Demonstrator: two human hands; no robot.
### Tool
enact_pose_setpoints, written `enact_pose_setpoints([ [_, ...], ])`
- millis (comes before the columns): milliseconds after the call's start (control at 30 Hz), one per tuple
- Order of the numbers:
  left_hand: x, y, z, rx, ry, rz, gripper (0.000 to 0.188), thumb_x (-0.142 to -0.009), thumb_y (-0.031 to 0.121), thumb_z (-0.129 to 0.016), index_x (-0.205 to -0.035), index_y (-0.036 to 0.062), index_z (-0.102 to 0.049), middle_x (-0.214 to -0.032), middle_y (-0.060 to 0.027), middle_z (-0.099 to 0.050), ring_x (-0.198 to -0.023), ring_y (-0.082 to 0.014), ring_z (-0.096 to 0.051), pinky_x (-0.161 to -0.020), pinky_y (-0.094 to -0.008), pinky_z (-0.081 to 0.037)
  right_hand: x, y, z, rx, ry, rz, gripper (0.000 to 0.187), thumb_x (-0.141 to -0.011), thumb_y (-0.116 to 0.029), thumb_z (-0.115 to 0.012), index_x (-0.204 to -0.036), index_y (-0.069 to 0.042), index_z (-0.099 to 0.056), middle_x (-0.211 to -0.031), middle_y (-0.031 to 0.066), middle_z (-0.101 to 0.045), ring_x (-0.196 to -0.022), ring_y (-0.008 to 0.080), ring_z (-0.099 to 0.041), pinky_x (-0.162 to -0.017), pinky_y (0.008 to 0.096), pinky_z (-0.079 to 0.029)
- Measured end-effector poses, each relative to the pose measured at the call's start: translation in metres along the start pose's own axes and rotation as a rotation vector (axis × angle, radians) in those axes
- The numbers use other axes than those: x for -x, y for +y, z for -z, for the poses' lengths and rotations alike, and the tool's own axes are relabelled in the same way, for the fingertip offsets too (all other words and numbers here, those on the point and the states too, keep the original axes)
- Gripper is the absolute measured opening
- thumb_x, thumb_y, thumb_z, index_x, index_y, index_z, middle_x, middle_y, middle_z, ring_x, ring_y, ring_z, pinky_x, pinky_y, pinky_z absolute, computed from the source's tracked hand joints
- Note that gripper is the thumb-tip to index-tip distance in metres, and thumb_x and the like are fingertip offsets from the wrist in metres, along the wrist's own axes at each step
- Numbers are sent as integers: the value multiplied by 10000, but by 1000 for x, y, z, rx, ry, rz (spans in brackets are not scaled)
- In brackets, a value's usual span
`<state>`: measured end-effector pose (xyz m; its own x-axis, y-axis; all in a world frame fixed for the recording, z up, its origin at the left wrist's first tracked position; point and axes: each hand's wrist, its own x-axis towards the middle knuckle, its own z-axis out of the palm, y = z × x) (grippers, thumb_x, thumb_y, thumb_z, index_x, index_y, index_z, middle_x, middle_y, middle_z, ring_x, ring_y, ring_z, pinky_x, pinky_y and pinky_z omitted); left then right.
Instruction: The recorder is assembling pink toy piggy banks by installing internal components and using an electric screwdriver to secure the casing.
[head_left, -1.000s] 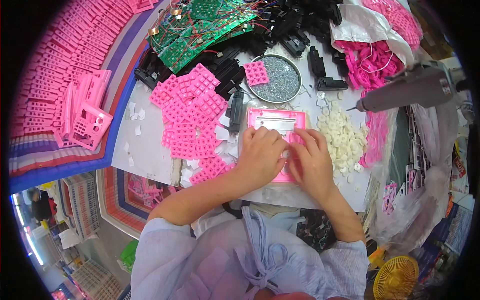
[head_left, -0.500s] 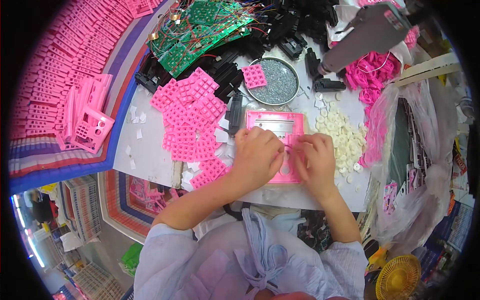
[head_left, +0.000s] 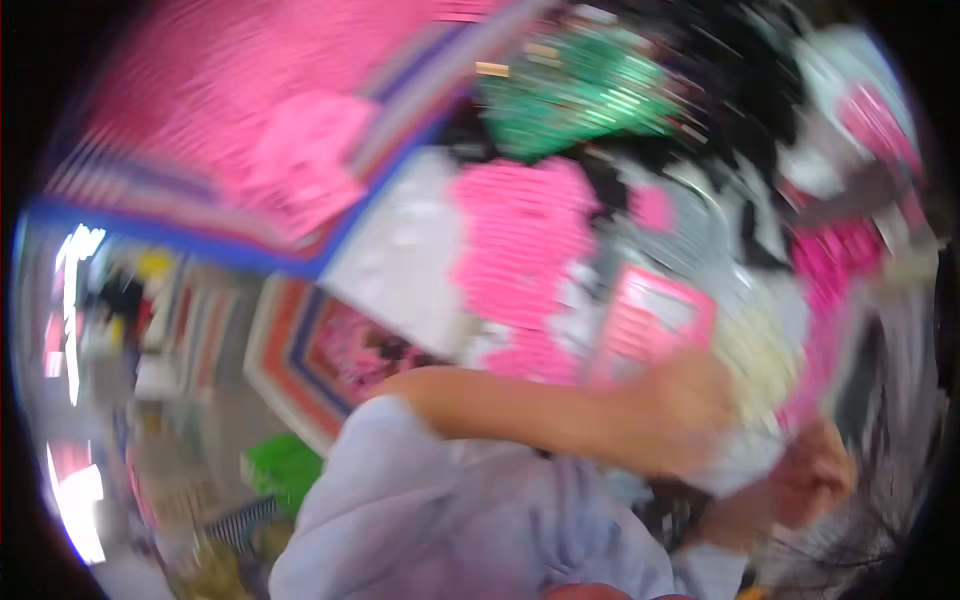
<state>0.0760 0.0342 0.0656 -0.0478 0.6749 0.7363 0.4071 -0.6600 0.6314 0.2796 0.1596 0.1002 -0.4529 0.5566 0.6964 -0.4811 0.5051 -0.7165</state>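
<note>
The picture is badly smeared by motion. A pink plastic casing [head_left: 688,294] with a pale strip across its far part lies on the table, a little right of the middle. My left hand [head_left: 695,400] is by the casing's near right edge and hides that corner; its fingers are too blurred to read. Farther right and nearer my body, beyond the table's front edge, is my right hand [head_left: 818,475]. It looks curled, but the blur hides what it holds, if anything. Pink keypads [head_left: 520,240] are heaped left of the casing, and small cream-coloured round pieces [head_left: 755,350] are spread right of it.
A round metal dish of small grey parts [head_left: 680,230] stands behind the casing, a pink keypad [head_left: 653,208] at its left edge. Green circuit boards [head_left: 580,95] and black parts [head_left: 730,70] are piled farther back. Stacked pink casings [head_left: 240,90] fill a striped-lined area at left.
The view has swung, shifting the table's contents rightward in the picture. Both hands have moved from over the casing toward the right, the right hand farther and nearer my body.
</note>
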Motion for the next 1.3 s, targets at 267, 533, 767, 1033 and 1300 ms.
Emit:
enact_pose_setpoints([
  [267, -8, -1, -146, 25, -676, 80, 231, -778, 214, -673, -606, 71, -615, -644, -110, -622, -608, -307, -622, -537, -468, -467, -4, 39, 14, -196, 32, -174, 251, -974, -286, -543, -844, -72, -555, -633, -26, -290, -593, 132, -301, -613, 337, -282],
  [533, -8, 26, -170, 32, -1052, 42, 196, -767, 191, -664, -618, 71, -626, -644, -96, -630, -622, -296, -641, -536, -464, -487, -20, 44, -6, 215, 216, -311, 97, -876, -15, -587, -821, 19, -660, -705, 49, -595, -577, 98, -457, -535, 255, -358],
  [767, 23, 14, -26, -288, -941, 197, 94, -778, 172, -657, -737, 88, -670, -711, -81, -652, -666, -289, -665, -570, -463, -522, -3, 45, -30, 703, -468, -437, 132, -813, 6, -701, -942, -25, -700, -805, 55, -629, -745, 178, -602, -670, 304, -455],
  [1033, 59, -24, 43, -277, -354, 672, 184, -886, 203, -700, -830, 43, -628, -747, -102, -618, -641, -234, -621, -593, -392, -498, 36, 91, -64, 914, -696, -215, 194, -750, -148, -765, -913, -107, -668, -857, 35, -572, -822, 248, -568, -742, 408, -416],
  [1300, 55, -29, 29, 832, -85, 1424, 267, -1039, 232, -555, -912, 13, -640, -708, -11, -622, -575, -49, -515, -496, -239, -389, 35, 65, -61, 745, -644, 53, 251, -713, -115, -796, -942, -96, -696, -809, 37, -602, -738, 237, -585, -733, 400, -453],
])
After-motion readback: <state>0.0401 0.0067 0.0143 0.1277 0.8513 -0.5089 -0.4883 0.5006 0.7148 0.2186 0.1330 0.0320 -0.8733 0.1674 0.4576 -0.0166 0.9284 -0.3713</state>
